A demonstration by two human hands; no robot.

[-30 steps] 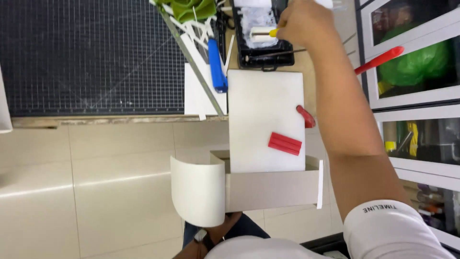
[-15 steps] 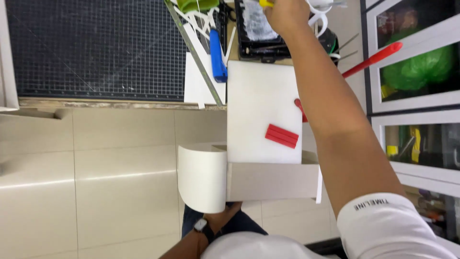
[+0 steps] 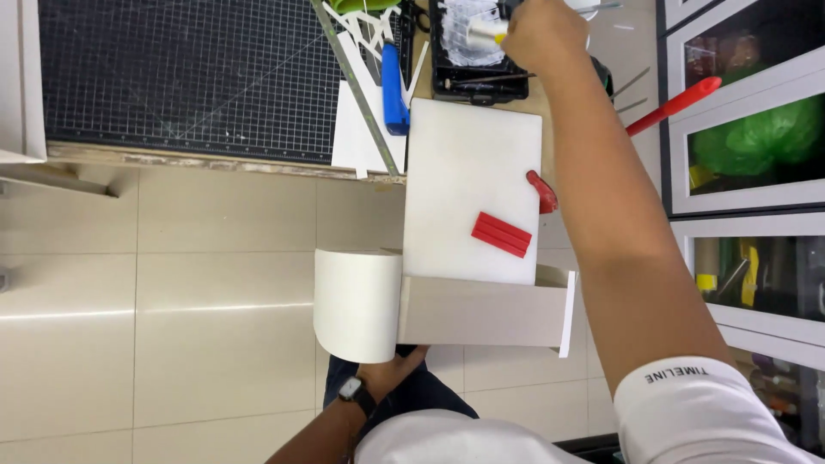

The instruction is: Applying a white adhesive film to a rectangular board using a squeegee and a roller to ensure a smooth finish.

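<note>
Roller in my right hand, card box propped from below by my left.

My right hand [image 3: 541, 34] is clenched around the handle of a small roller [image 3: 486, 31] over the black tray [image 3: 468, 79] at the far edge of the desk [image 3: 215, 155]; I judge it light and rigid, best held by the handle since the drum looks wet. Nearer me, the white box [image 3: 473, 189] juts past the desk edge, a red block [image 3: 501, 234] lying on top. It looks like thin card, light and easily dented, with a curved flap [image 3: 357, 302] that would crease, so I support it flat from underneath: my left hand [image 3: 387, 375] presses up there, fingers partly hidden.
</note>
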